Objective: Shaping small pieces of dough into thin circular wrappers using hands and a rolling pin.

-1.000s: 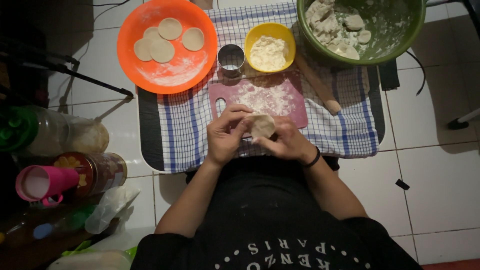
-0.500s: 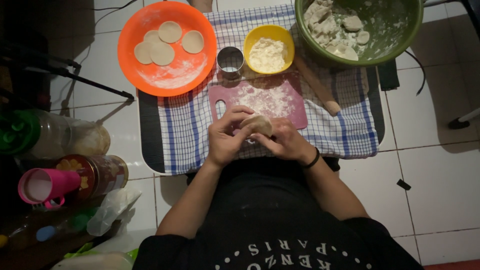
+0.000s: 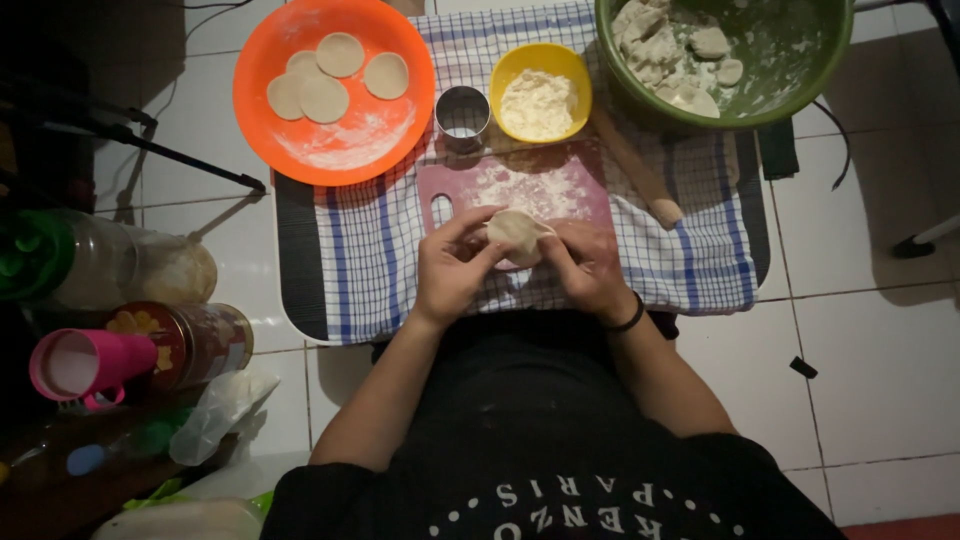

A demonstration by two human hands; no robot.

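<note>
While both hands pinch dough round [image 3: 517, 234], left hand [image 3: 452, 272], right hand [image 3: 590, 268]

Seen from above, a left hand [image 3: 452, 268] and right hand [image 3: 590, 268] pinch a pale round piece of dough [image 3: 516, 234] between them over a floured dark-red cutting board [image 3: 520, 185], which lies on a blue-and-white checked cloth [image 3: 370, 250] beside an orange plastic plate [image 3: 335, 90] of dough discs.

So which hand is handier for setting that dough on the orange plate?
Probably the left hand. Both hands hold the dough, but the orange plate lies on the left side; the right hand would have to cross over.
</note>
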